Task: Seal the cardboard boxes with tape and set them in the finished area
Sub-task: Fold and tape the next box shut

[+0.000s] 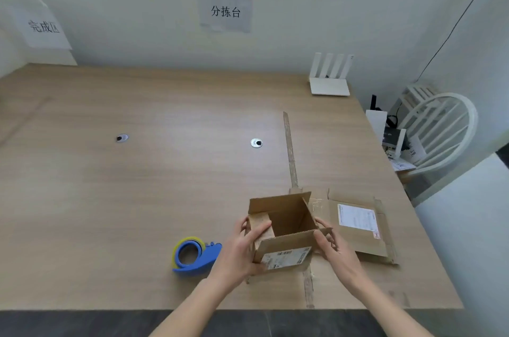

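left hand and right hand are gripping open cardboard box on worktop | tape dispenser is lying just left | wall signs are reading 分拣台, 完成区

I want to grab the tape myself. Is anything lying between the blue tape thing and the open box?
Only the left hand, which grips the open box on the side facing the blue tape dispenser; otherwise bare table, seen in the head view.
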### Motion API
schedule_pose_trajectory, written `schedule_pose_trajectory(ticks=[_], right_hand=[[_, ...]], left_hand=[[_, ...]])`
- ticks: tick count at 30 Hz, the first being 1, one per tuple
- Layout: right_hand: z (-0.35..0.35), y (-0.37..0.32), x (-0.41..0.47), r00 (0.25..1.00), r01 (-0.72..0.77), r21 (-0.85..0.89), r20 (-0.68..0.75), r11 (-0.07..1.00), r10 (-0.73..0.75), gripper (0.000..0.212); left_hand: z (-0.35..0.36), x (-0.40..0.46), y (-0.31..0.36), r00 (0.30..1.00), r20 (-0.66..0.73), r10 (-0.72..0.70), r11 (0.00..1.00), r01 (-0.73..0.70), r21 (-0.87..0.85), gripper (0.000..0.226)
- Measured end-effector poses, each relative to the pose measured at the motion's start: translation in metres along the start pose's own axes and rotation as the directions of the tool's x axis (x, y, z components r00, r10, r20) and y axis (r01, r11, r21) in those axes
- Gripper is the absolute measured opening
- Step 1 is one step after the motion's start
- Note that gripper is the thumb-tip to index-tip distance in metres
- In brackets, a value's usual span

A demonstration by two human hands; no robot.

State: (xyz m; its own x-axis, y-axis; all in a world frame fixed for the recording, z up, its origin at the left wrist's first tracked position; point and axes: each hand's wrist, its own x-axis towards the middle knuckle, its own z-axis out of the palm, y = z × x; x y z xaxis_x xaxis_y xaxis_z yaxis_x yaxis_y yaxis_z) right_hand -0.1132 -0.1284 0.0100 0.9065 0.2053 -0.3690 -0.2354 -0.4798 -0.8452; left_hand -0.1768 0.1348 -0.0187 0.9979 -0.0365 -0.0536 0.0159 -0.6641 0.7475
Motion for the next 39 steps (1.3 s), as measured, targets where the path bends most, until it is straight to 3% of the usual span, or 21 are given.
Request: schedule_pose_trajectory(ticks=[3, 6, 12, 16, 18, 20, 23, 25, 27, 30, 32, 35, 39], right_hand=[[0.014, 0.003, -0.017, 0.999, 0.018, -0.068, 0.038, 0.998, -0.016, 0.037], [0.024, 0.018, -0.024, 0.995, 0.059, -0.185, 0.086, 0.981, -0.044, 0.023], [0.036, 0.028, -0.019, 0.991, 0.129, -0.319, 0.067, 0.939, -0.113, 0.018], [0.050, 0.023, -0.010, 0.990, 0.142, -0.320, 0.024, 0.937, -0.142, 0.016], [0.056, 0.023, -0.009, 0.990, 0.133, -0.320, 0.001, 0.938, -0.140, 0.024], [0.059, 0.022, -0.009, 0.991, 0.111, -0.287, -0.042, 0.951, -0.129, 0.044], [0.060, 0.015, -0.009, 0.989, 0.122, -0.245, -0.056, 0.962, -0.139, 0.089], [0.060, 0.011, -0.006, 0.985, 0.167, -0.293, -0.002, 0.941, -0.175, 0.100], [0.060, 0.009, -0.003, 0.977, 0.206, -0.346, 0.020, 0.915, -0.213, 0.086], [0.062, 0.015, -0.001, 0.965, 0.248, -0.394, 0.026, 0.885, -0.259, 0.035], [0.065, 0.021, -0.001, 0.961, 0.269, -0.435, 0.057, 0.859, -0.271, 0.021], [0.068, 0.026, -0.002, 0.955, 0.286, -0.463, 0.070, 0.839, -0.287, 0.024], [0.067, 0.028, -0.006, 0.955, 0.289, -0.484, 0.092, 0.826, -0.280, 0.046]], left_hand=[[0.002, -0.022, -0.016, 0.999, -0.015, -0.030, 0.998, 0.029, -0.057, 0.099], [0.006, -0.034, -0.034, 1.000, 0.000, -0.022, 1.000, 0.022, -0.010, 0.087], [0.011, -0.051, -0.043, 0.998, 0.001, -0.063, 0.992, 0.063, -0.110, 0.062], [0.009, -0.052, -0.045, 0.967, -0.160, -0.200, 0.950, 0.151, -0.275, 0.046], [0.010, -0.052, -0.044, 0.930, -0.236, -0.282, 0.916, 0.189, -0.353, 0.052], [0.010, -0.051, -0.042, 0.918, -0.239, -0.317, 0.892, 0.203, -0.404, 0.065], [0.006, -0.048, -0.042, 0.909, -0.237, -0.342, 0.888, 0.230, -0.399, 0.079], [0.003, -0.044, -0.040, 0.915, -0.229, -0.333, 0.910, 0.248, -0.333, 0.086], [0.001, -0.041, -0.042, 0.927, -0.222, -0.303, 0.932, 0.239, -0.271, 0.077], [0.001, -0.041, -0.050, 0.947, -0.227, -0.228, 0.965, 0.189, -0.181, 0.032], [0.003, -0.043, -0.054, 0.957, -0.217, -0.191, 0.978, 0.167, -0.122, 0.017], [0.004, -0.045, -0.050, 0.956, -0.226, -0.187, 0.982, 0.173, -0.080, 0.025], [0.001, -0.045, -0.046, 0.948, -0.238, -0.211, 0.977, 0.205, -0.052, 0.029]])
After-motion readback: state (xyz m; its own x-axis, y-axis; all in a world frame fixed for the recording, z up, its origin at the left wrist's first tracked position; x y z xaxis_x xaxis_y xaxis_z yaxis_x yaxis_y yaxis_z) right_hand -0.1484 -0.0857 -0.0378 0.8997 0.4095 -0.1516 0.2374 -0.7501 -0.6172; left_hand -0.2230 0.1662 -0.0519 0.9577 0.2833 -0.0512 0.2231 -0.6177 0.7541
